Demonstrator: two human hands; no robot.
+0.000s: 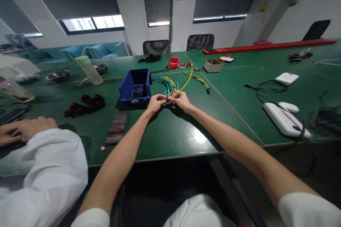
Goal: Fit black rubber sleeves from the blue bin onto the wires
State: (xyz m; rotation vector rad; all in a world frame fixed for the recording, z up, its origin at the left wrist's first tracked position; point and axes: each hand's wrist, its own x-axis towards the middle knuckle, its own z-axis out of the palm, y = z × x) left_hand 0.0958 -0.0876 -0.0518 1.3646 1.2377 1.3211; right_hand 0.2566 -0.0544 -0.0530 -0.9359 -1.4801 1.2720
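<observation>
My left hand (156, 103) and my right hand (181, 100) meet above the green table, fingers pinched closed and nearly touching. A yellow wire (187, 82) runs out of my right hand and curves up to a red end piece. Between the fingertips is a small dark piece, too small to name, and my left fingers pinch at it. Just behind the hands lies a bundle of blue, green and yellow wires (168, 84). To its right lie more yellow-green wires (200, 79) with a dark end. A blue bin (136, 86) holding black parts stands beside my left hand.
A co-worker's hand (37, 128) rests at the left. Black-and-red parts (86, 105), a bottle (89, 70) and a metal bowl (58, 76) stand on that side. Farther back are a red box (174, 62) and a carton (213, 66). White devices with cables (285, 118) lie at right.
</observation>
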